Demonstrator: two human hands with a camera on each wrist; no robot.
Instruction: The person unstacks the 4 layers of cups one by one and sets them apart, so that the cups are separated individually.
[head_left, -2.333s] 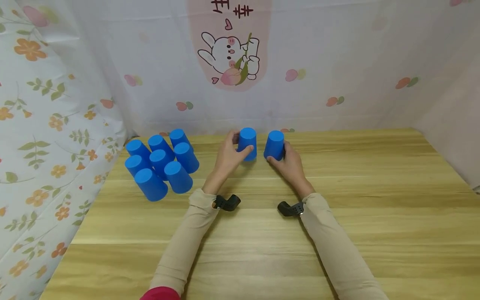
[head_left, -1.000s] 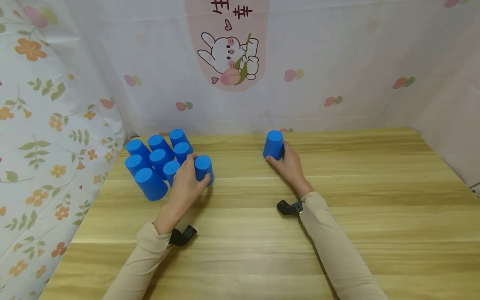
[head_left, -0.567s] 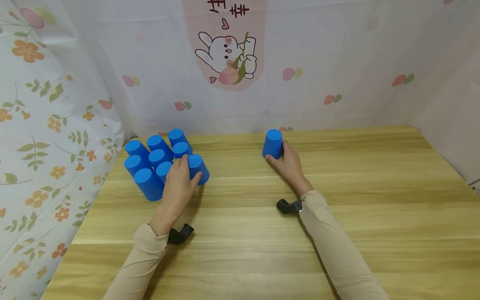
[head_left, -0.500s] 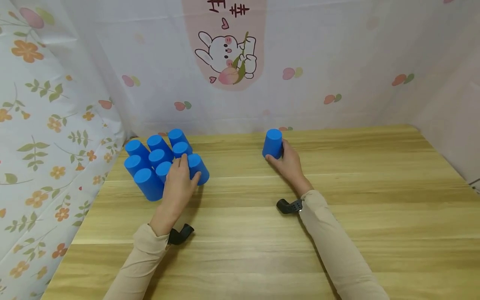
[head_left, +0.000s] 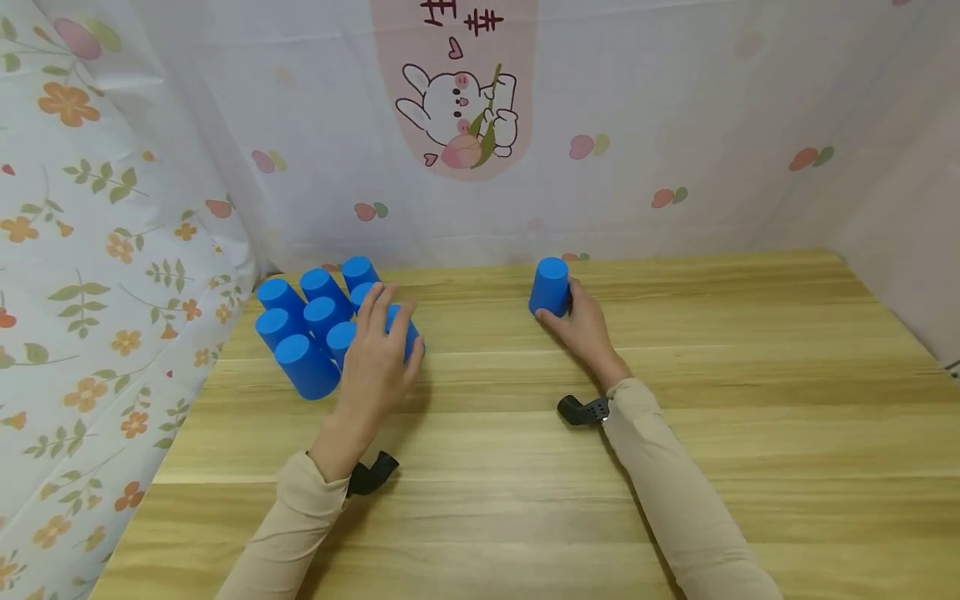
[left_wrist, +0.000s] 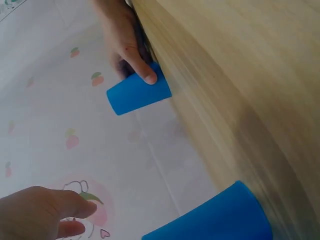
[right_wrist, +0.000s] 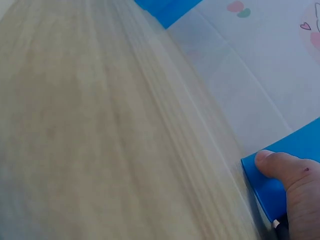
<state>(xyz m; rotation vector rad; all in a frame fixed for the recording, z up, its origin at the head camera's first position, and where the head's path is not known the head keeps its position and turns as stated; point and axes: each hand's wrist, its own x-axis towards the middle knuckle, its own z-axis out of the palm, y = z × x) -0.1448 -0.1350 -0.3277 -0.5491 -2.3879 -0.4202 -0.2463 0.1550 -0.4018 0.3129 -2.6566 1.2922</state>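
My left hand [head_left: 372, 362] hovers over the near right side of a group of upturned blue cups, its fingers loosely spread. Beneath it, one blue cup [head_left: 411, 335] is partly hidden by the fingers. The left wrist view shows a gap between the thumb side of that hand [left_wrist: 37, 212] and the nearby cup [left_wrist: 215, 217]. Farther right, close to the table's back edge, my right hand [head_left: 587, 327] grips another upturned blue cup [head_left: 550, 286], thumb in front and the other fingers hidden behind it. Its thumb lies on the cup wall [right_wrist: 302, 142] in the right wrist view.
Several more upturned blue cups [head_left: 306, 367] stand close together at the back left of the wooden table [head_left: 495, 500]. A white printed cloth [head_left: 615, 92] hangs behind the table, and a floral cloth [head_left: 97, 250] hangs at the left. Each wrist wears a black camera mount [head_left: 581, 410].
My left hand carried a cup from beside the right hand's cup leftward to the group, then let go and lifted its fingers off. The right hand keeps its cup in place.
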